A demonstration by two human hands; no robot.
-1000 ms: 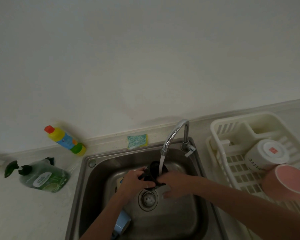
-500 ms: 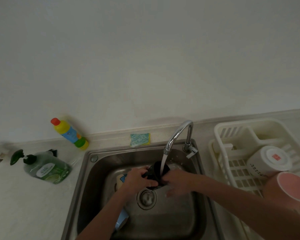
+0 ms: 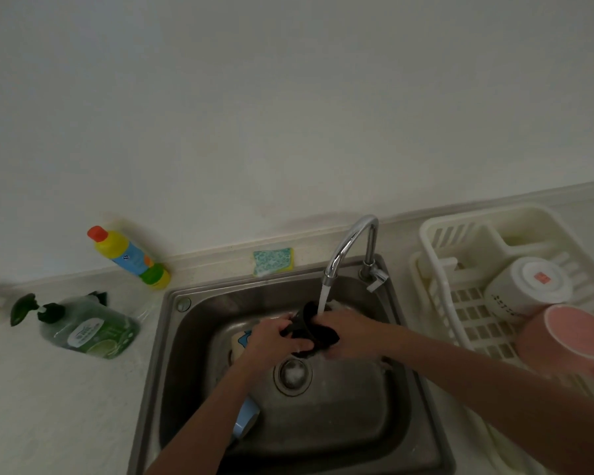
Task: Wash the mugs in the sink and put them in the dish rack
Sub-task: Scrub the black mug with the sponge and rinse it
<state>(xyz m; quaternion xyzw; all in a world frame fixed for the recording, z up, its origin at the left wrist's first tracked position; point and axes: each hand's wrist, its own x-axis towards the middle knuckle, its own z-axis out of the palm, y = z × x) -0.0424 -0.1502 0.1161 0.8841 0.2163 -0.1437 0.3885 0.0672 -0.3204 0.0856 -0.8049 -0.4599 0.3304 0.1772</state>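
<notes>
A black mug (image 3: 310, 325) sits tilted under the running tap (image 3: 348, 250) over the steel sink (image 3: 186, 337). My left hand (image 3: 275, 341) grips its left side and my right hand (image 3: 352, 334) grips its right side. Water streams onto the mug's rim. A pale mug with a blue print (image 3: 239, 341) lies behind my left hand, mostly hidden. A light blue mug (image 3: 245, 418) lies in the sink under my left forearm. In the white dish rack (image 3: 436, 269) a white mug (image 3: 525, 289) and a pink mug (image 3: 563, 341) rest upside down.
A green soap bottle (image 3: 86, 329) lies on the counter left of the sink. A yellow bottle with a red cap (image 3: 127, 258) leans on the wall. A green-and-yellow sponge (image 3: 273, 262) sits behind the sink. The drain (image 3: 293, 371) is open below the mug.
The view has drifted slightly downward. Both hands have turned the black mug a little under the stream, with the right hand shifting closer round it.
</notes>
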